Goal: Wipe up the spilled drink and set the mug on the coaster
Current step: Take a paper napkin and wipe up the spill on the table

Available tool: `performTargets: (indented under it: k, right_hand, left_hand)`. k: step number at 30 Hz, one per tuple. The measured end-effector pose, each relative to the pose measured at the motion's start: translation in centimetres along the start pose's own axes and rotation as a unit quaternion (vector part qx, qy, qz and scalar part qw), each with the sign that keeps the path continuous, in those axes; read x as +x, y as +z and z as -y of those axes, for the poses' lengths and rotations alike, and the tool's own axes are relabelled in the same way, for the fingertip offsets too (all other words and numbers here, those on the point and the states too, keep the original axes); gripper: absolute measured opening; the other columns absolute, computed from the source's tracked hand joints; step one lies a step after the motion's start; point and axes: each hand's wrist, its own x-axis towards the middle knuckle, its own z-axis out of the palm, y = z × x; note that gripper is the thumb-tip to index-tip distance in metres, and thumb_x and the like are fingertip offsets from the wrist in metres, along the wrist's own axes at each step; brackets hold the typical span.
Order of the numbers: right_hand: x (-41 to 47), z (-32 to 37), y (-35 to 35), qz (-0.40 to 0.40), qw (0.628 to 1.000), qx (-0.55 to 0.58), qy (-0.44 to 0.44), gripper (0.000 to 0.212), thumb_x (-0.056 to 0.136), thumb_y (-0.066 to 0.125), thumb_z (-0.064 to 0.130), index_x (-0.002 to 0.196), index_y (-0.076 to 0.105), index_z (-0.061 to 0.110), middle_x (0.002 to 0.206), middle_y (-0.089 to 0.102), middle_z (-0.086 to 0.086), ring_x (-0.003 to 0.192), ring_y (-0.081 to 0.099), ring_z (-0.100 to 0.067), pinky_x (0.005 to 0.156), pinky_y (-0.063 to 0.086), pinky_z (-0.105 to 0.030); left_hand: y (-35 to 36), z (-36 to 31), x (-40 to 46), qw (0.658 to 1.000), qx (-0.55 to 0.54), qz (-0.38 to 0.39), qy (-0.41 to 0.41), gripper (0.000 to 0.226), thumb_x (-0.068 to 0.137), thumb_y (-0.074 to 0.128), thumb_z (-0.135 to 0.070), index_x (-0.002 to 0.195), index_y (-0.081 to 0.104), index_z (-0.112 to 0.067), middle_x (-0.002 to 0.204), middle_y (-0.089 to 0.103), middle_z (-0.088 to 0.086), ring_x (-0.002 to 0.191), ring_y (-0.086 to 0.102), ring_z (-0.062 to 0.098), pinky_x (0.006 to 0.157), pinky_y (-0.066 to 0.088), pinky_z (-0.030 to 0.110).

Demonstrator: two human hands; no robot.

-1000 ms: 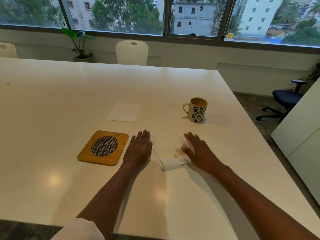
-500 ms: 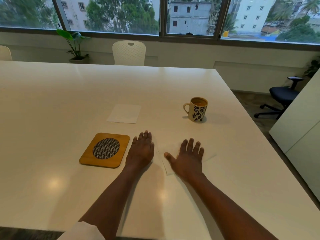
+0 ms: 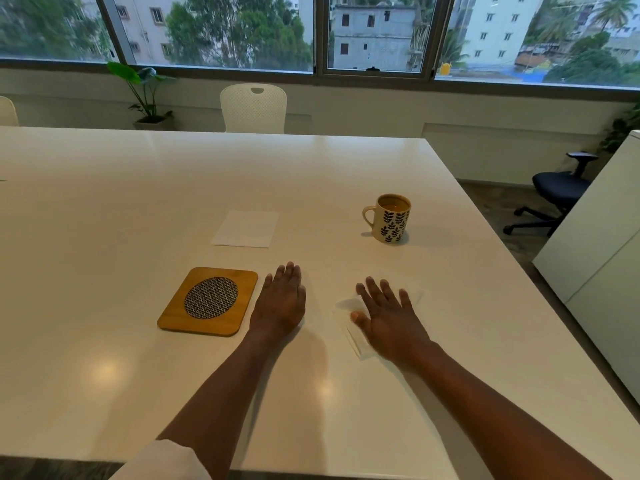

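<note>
A cream mug (image 3: 391,218) with blue leaf print stands upright on the white table (image 3: 104,202), holding brown drink, handle to the left. A square wooden coaster (image 3: 209,301) with a round woven centre lies left of my hands. My left hand (image 3: 281,301) rests flat on the table just right of the coaster, fingers straight. My right hand (image 3: 389,315) presses flat on a white napkin (image 3: 353,336) with spread fingers, nearer than the mug. The spill under the napkin is hidden.
A second white napkin (image 3: 246,229) lies flat beyond the coaster. The table's right edge runs close past the mug. A white chair (image 3: 254,107) stands at the far side, a black office chair (image 3: 554,192) and a white cabinet (image 3: 602,244) at the right.
My right hand has slid the napkin back and forth, ending a little further right. The stain seen on the napkin a second ago is now covered. My left hand stayed put.
</note>
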Motion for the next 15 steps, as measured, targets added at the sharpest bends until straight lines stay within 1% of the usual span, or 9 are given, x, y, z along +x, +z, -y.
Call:
performTargets:
  k: [7, 12, 15]
  right_hand:
    - [1.7, -3.6, -0.9, -0.01, 0.999, 0.005, 0.051, 0.062, 0.102, 0.014, 0.051, 0.156, -0.002, 0.026, 0.165, -0.007, 0.002, 0.152, -0.007, -0.021, 0.123, 0.001, -0.048]
    - [2.8, -6.3, -1.5, -0.022, 0.993, 0.015, 0.113, 0.061, 0.103, 0.015, 0.048, 0.156, -0.001, 0.024, 0.165, -0.005, -0.001, 0.152, -0.005, -0.024, 0.122, 0.002, -0.05]
    - [3.4, -7.1, -1.7, -0.029, 0.986, 0.046, 0.155, 0.061, 0.103, 0.014, 0.048, 0.156, 0.0, 0.023, 0.165, -0.004, -0.002, 0.152, -0.005, -0.026, 0.122, 0.0, -0.051]
  left_hand:
    - [0.0, 0.0, 0.0, 1.0, 0.03, 0.003, 0.002, 0.054, 0.105, 0.015, -0.025, 0.156, 0.005, -0.009, 0.165, 0.002, 0.008, 0.153, 0.001, 0.02, 0.124, 0.002, 0.039]
    - [0.3, 0.0, 0.1, 1.0, 0.023, 0.001, -0.003, 0.054, 0.105, 0.016, -0.025, 0.156, 0.005, -0.01, 0.165, 0.002, 0.007, 0.153, 0.0, 0.02, 0.124, 0.001, 0.039]
    - [0.4, 0.0, 0.0, 1.0, 0.019, -0.009, -0.003, 0.054, 0.105, 0.015, -0.025, 0.156, 0.005, -0.01, 0.165, 0.003, 0.007, 0.153, 0.0, 0.019, 0.124, 0.002, 0.039]
